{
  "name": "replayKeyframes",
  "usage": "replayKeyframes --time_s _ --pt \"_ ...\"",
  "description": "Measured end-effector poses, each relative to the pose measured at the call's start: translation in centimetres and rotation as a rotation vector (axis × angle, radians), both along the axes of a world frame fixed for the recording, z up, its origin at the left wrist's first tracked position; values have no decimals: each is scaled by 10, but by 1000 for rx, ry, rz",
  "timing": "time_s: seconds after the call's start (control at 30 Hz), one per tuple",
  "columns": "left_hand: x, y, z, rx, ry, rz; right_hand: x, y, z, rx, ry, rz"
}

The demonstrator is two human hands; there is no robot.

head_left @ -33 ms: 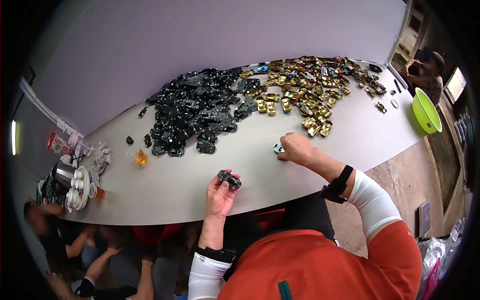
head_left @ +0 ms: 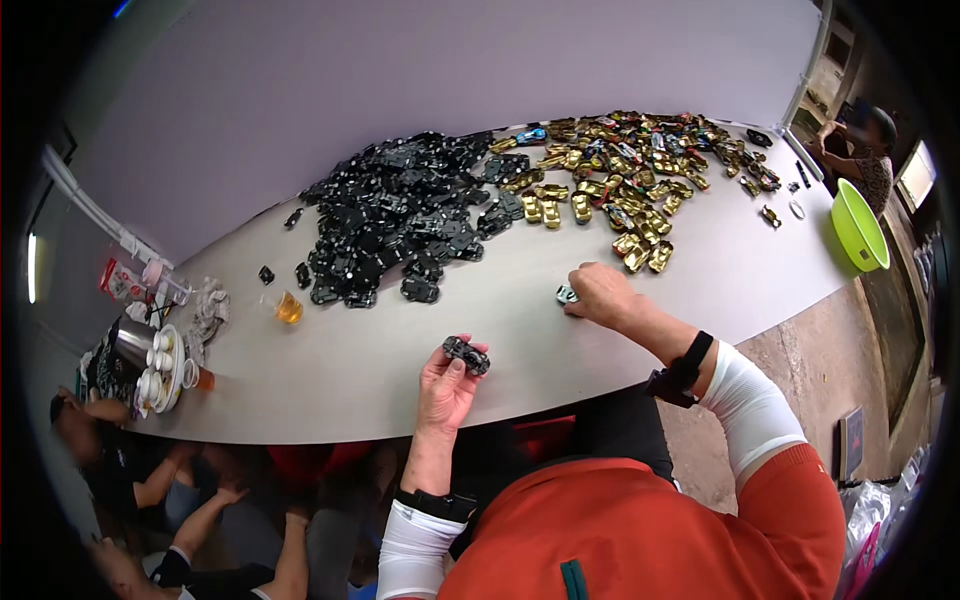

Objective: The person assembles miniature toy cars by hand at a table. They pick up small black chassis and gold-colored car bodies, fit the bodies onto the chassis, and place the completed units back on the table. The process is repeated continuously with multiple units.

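Clasping is being done by the left hand [head_left: 446,392] on a dark oblong plastic toy car piece [head_left: 466,355], long axis slanting down rightward. Farther off, to its right, a small white-and-dark car piece [head_left: 566,294] is being pinched by the right hand [head_left: 604,297], well apart from the left, nearer the heap of shiny gold toy cars [head_left: 630,165].

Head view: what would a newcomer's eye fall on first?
Probably the black heap of toy-car pieces, left of centre on the pale table, and the shiny gold toy cars spread right of it. Next, the bright green plastic tub by the table's right end. Nearer, the left hand holds one dark car piece.
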State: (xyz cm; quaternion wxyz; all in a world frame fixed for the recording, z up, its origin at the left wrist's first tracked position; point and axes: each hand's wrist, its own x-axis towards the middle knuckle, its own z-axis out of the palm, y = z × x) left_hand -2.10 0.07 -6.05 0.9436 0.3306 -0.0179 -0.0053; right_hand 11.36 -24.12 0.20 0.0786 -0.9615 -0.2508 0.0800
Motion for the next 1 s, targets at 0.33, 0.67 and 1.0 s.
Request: replayKeyframes --time_s 0.33,0.67,1.0 --pt "-3 -10 20 68 -55 6 -78 44 26 1124 546 62" --pt "-2 -17 28 146 -55 -17 -83 45 28 1070 478 85" --pt "-4 -27 40 197 -58 -11 -89 44 31 1058 340 96"
